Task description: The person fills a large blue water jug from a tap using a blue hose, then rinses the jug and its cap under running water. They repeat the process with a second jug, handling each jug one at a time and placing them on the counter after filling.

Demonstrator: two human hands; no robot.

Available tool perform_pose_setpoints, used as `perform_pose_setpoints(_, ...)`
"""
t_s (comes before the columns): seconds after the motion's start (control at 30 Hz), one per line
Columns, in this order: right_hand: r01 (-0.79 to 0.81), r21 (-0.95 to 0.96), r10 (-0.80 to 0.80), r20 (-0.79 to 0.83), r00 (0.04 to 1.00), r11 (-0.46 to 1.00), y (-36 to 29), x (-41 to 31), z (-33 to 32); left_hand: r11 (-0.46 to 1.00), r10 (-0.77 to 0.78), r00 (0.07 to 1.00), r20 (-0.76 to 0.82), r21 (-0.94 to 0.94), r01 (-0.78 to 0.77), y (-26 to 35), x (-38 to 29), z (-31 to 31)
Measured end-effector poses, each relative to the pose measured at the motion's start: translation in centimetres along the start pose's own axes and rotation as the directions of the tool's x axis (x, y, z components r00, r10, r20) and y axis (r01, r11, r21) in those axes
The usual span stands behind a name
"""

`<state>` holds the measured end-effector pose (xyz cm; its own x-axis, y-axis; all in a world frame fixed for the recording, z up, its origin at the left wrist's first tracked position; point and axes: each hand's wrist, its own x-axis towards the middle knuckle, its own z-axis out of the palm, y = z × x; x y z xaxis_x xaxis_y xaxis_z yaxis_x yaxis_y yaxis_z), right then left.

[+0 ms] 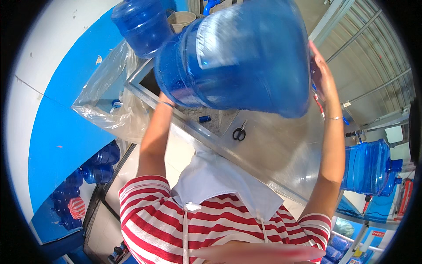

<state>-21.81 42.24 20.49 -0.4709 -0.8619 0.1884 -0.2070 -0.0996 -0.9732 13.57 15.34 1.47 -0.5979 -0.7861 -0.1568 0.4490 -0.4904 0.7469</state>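
A large blue plastic water jug (244, 66), lying on its side and bearing a pale label, is held up before me above a metal worktop (273, 138). My left hand (167, 98) supports it under the narrower left end, its fingers mostly hidden behind the jug. Against the wide right end lies my right hand (321, 74), palm towards the jug, fingers extended. Below the jug, black-handled scissors (239, 132) and a small dark blue cylindrical object (204, 118) rest on the worktop.
Another blue jug (143, 28) stands at the upper left beside a beige bucket (181, 20). A clear plastic bag (115, 99) hangs at the worktop's left edge. More jugs (366, 166) are at the right, others (99, 165) at the lower left.
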Motion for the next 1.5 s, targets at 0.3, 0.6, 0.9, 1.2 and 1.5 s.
perform_pose_setpoints(0.3,-0.382,0.194,0.368,0.104,0.924,0.904,12.5,1.2,2.7,0.592,0.791,0.601,0.114,0.103,-0.799,16.8,-2.1,5.4)
perform_pose_setpoints(0.6,-0.389,-0.036,0.39,0.131,0.911,0.921,14.5,0.8,3.9,0.107,0.893,0.39,0.226,0.736,-0.669,9.4,0.1,6.8)
perform_pose_setpoints(0.9,-0.3,-0.305,0.387,0.285,0.877,0.904,13.2,0.6,7.0,0.188,0.765,0.605,0.222,0.821,-0.539,1.6,4.5,3.7)
perform_pose_setpoints(1.2,-0.119,-0.425,0.254,0.277,0.927,0.897,13.3,1.4,11.6,0.227,0.591,0.706,0.389,0.76,-0.609,-2.7,8.6,4.2)
perform_pose_setpoints(1.5,0.021,-0.413,0.062,0.187,0.98,0.911,12.7,3.5,16.7,0.213,0.337,0.781,0.526,0.765,-0.607,-4.2,10.7,6.1)
